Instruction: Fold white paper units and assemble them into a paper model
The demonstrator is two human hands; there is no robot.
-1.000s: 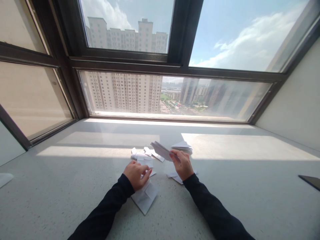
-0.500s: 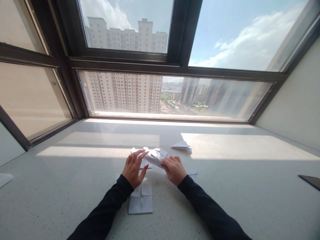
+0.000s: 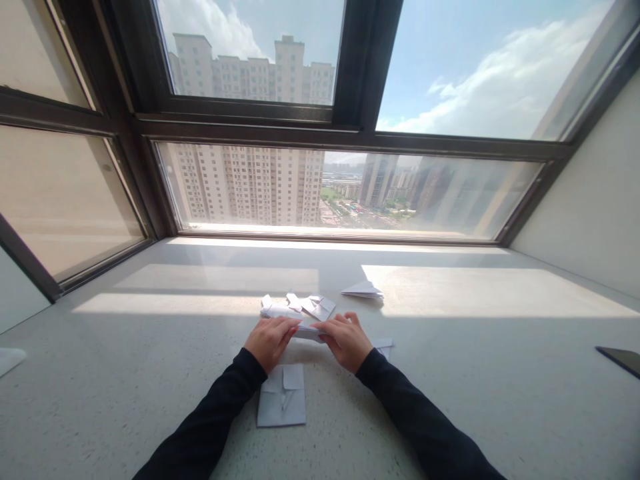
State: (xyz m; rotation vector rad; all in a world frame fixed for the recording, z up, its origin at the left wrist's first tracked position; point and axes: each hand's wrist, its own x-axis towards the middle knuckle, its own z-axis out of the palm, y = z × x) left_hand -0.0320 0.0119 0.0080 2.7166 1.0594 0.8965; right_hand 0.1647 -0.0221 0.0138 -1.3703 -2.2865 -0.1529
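Note:
A folded white paper (image 3: 307, 333) is pinched between my two hands above the sill. My left hand (image 3: 273, 339) is closed on its left end, thumb below and fingers on top. My right hand (image 3: 346, 339) grips the right end the same way. Just beyond lie several small folded paper pieces (image 3: 319, 307). Nearer to me, a square folded paper (image 3: 281, 403) rests flat below my left wrist. Another folded paper (image 3: 384, 347) is partly hidden behind my right wrist.
A pointed folded paper (image 3: 363, 291) lies farther back on the pale speckled sill (image 3: 450, 373). At the far right is a dark flat object (image 3: 620, 360), and a white object (image 3: 10, 359) sits at the left edge. Dark-framed windows (image 3: 330, 237) border the back.
My left hand has closed from spread fingers onto the left end of the folded paper. The paper has come down from a slant to nearly level.

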